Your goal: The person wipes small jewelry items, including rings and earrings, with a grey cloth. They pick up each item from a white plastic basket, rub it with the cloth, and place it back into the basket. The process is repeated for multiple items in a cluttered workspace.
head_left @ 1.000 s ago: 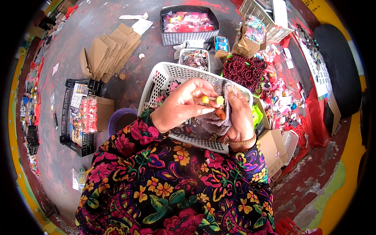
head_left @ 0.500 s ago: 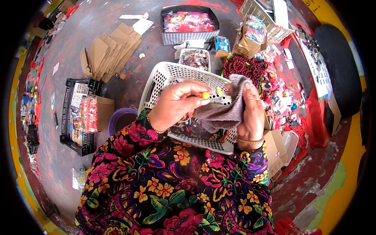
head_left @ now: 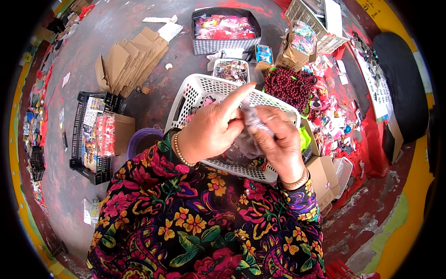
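Note:
My right hand (head_left: 282, 142) is closed on a grey-brown cloth (head_left: 253, 118), bunched between thumb and fingers. Beside it, my left hand (head_left: 208, 128) has its index finger stretched up against the cloth, while its thumb and other fingers close on something the cloth and hand hide. No yellow bead shows at its fingertips. Both hands are above a white perforated plastic basket (head_left: 188, 88), tilted in view. Part of the cloth hangs down inside the basket, over small trinkets that are mostly covered.
Dark red bead strands (head_left: 288, 88) lie beyond the basket's right side, near scattered small goods (head_left: 332, 121). A purple bucket (head_left: 134, 142) and black crate (head_left: 76, 160) stand left. Flattened cardboard (head_left: 123, 65) and a checked bin (head_left: 223, 46) lie farther off. An opened carton (head_left: 323, 179) stands right.
My right hand has moved left and gathered the spread cloth into a bunch against my left hand. The small yellow bead in my left fingers has gone out of sight.

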`<move>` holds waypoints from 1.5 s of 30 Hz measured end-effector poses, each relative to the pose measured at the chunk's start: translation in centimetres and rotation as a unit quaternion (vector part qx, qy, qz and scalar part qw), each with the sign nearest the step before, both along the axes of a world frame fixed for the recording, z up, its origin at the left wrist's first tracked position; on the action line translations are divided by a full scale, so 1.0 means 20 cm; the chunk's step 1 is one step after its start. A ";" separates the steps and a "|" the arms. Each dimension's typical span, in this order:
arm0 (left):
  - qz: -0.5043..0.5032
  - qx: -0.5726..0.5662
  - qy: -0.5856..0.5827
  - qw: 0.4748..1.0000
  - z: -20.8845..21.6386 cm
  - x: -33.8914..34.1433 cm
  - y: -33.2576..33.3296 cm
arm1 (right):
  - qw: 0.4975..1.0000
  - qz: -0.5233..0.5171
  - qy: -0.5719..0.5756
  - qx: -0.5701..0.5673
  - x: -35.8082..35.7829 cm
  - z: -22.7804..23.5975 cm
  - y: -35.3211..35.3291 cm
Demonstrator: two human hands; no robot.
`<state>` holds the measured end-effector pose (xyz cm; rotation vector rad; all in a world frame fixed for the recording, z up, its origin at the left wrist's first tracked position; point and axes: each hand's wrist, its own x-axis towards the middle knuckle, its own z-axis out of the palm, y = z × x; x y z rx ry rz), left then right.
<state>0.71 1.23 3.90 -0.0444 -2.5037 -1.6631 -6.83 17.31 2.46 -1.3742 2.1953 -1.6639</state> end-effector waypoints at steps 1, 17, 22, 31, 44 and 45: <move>-0.010 0.020 -0.029 0.999 0.01 0.00 0.00 | 1.000 0.000 -0.008 0.005 0.01 0.00 -0.01; -0.094 0.370 -0.162 0.910 -0.13 -0.02 0.01 | 0.955 -0.114 -0.270 -0.053 0.01 0.00 0.04; -0.088 0.329 -0.231 0.911 -0.11 -0.03 -0.01 | 0.923 -0.107 -0.356 -0.104 0.00 -0.04 0.03; -0.079 0.586 -0.162 0.790 -0.20 -0.03 -0.03 | 0.826 -0.021 -0.527 -0.200 -0.03 -0.07 0.03; -0.081 0.464 -0.173 0.865 -0.19 -0.01 0.07 | 0.896 -0.146 -0.385 -0.167 -0.01 -0.06 0.01; -0.076 0.447 -0.181 0.872 -0.20 -0.01 0.08 | 0.895 -0.147 -0.381 -0.179 -0.01 -0.07 0.01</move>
